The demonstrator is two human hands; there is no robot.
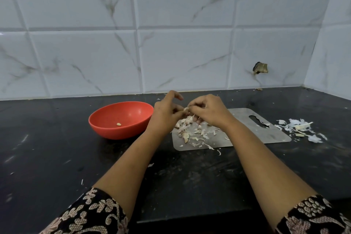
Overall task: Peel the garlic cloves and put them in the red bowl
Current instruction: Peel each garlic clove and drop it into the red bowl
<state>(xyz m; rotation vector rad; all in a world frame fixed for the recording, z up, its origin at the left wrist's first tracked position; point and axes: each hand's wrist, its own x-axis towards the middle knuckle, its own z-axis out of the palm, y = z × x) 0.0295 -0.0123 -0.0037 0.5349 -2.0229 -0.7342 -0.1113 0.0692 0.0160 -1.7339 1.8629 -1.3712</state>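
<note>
Left hand (167,113) and right hand (209,111) meet above board, both pinching one garlic clove (185,108) between fingertips; right fingers curled tight over it. Beneath hands: loose cloves (184,121) and skin scraps on steel board (266,136). Red bowl (114,131) just left of board, one peeled clove (118,124) inside. Heap of skins (300,126) on black tabletop (57,157), right of board.

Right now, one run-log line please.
left hand, right hand: pinching garlic clove over cutting board | red bowl: one peeled clove inside
</note>
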